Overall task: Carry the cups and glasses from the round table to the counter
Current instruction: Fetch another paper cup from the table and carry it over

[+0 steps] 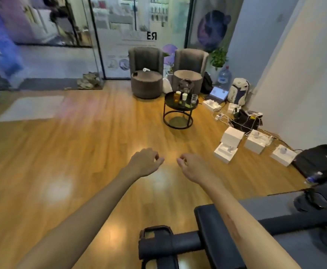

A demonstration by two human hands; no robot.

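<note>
A small round black table stands across the wooden floor, well ahead of me. On it are an amber glass, a white cup, a clear glass and another clear glass behind them. My left hand and my right hand reach forward over the floor, far short of the table. Both hold nothing, their fingers loosely curled. No counter is in view.
Two grey armchairs stand behind the table. White boxes, cables, a laptop and bags line the right wall. A black frame with a handle sits low in front of me. Open wooden floor lies between me and the table.
</note>
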